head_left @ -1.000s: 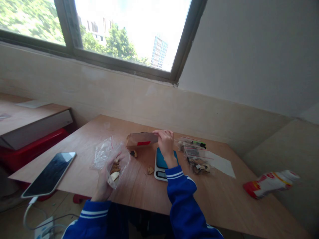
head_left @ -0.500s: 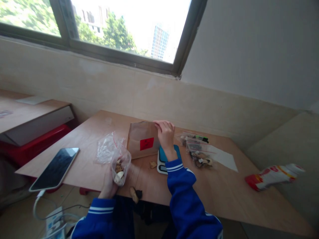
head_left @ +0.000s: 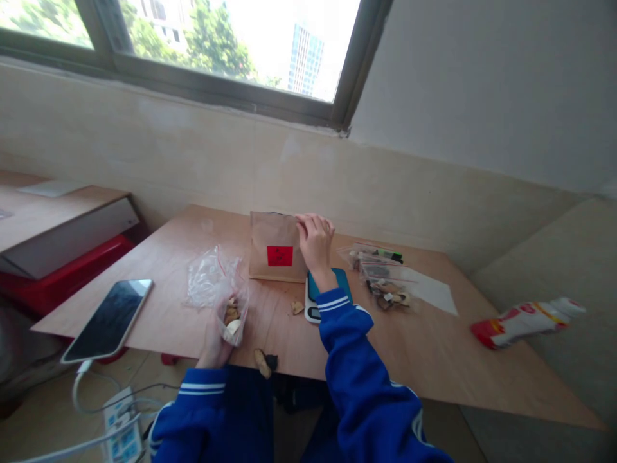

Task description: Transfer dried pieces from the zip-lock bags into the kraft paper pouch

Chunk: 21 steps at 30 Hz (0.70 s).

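My left hand is closed around a clear plastic bag holding brown and whitish dried pieces. The fingers of my right hand pinch the top right corner of a brown paper bag that bears a red label. The paper bag stands upright on the table. Below my right wrist lies a kitchen scale with a blue top, partly covered by my arm. A small tan piece rests beside the scale. At the front edge sit a longer tan piece and a dark one.
An empty-looking clear plastic bag lies left of the paper bag. The phone has a white cable plugged in. Right of the scale are filled zip bags, a marker and white paper. A red-and-white bottle lies far right.
The paper bag has turned to face me more squarely and sits farther back, my right hand still at its corner. The view has shifted slightly. My left hand keeps holding the plastic bag.
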Available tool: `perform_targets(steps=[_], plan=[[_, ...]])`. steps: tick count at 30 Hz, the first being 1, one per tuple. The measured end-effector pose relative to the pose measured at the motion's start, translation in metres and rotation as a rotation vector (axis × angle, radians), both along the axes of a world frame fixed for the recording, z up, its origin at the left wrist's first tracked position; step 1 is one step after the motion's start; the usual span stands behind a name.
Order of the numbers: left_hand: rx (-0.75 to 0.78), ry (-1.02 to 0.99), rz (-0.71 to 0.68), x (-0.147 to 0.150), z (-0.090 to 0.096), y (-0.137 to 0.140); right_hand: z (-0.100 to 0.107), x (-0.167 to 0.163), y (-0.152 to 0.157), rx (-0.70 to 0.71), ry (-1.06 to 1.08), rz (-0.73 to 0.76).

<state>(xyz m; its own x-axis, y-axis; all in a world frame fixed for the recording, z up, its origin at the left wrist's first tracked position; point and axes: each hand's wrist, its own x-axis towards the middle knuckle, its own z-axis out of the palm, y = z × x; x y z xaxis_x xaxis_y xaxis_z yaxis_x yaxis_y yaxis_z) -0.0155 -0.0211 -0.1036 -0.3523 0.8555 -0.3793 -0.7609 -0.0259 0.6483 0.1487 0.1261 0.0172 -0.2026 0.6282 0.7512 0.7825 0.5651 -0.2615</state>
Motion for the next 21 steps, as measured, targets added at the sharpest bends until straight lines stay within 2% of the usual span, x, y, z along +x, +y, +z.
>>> perform_targets(steps=[3, 5, 8, 11, 15, 21], plan=[[0.035, 0.021, -0.024, 0.0, -0.001, 0.0, -0.002, 0.002, -0.033, 0.008, 0.097, -0.03], [0.049, 0.035, -0.032, 0.0, -0.002, 0.0, -0.011, 0.005, -0.068, -0.064, 0.141, 0.062], [0.055, 0.077, -0.015, 0.001, -0.002, 0.0, -0.038, 0.009, -0.122, -0.37, -0.038, 0.395], [0.052, 0.116, 0.004, 0.001, -0.003, 0.001, -0.07, 0.011, -0.158, -0.572, -0.264, 0.516], [0.067, 0.173, 0.01, 0.001, -0.009, 0.001, -0.093, 0.011, -0.17, -0.662, -0.454, 0.498], [0.057, 0.173, -0.023, -0.001, -0.011, 0.001, -0.098, 0.013, -0.16, -0.66, -0.475, 0.495]])
